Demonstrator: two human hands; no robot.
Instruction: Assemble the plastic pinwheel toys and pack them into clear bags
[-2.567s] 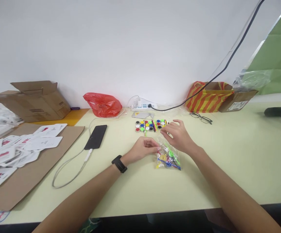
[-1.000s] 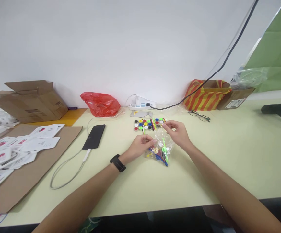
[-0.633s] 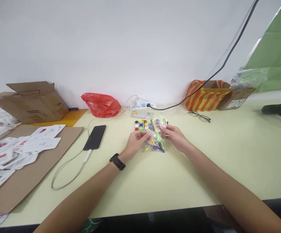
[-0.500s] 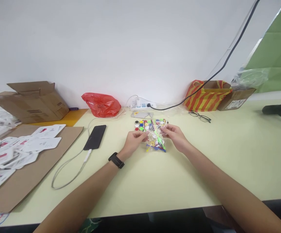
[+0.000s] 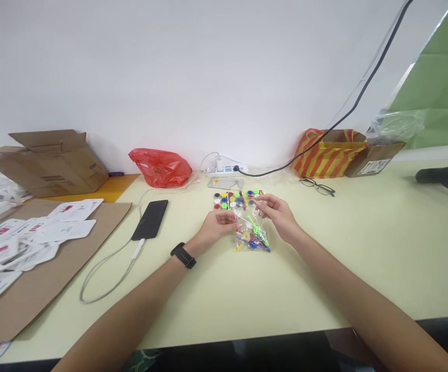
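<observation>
A clear plastic bag [image 5: 253,235] with several small coloured plastic pieces inside hangs low between my hands, its filled end close to the table. My left hand [image 5: 218,226], with a black watch on the wrist, pinches the bag's upper left side. On the other side my right hand [image 5: 276,212] has thumb and fingers closed on its upper right edge. Just behind the bag lie rows of round coloured discs [image 5: 224,200] in red, blue, yellow, green, white and black, with thin coloured sticks among them. The bag and my fingers partly cover these.
A black phone [image 5: 150,219] on a white cable lies left, near cardboard with white packets [image 5: 33,240]. Along the wall stand a red plastic bag [image 5: 160,168], a power strip [image 5: 227,169] and a striped bag [image 5: 326,155]. Glasses [image 5: 318,186] lie in front of the striped bag.
The bag has come slightly down and nearer to me, uncovering more of the discs behind it. My hands stay on its upper sides.
</observation>
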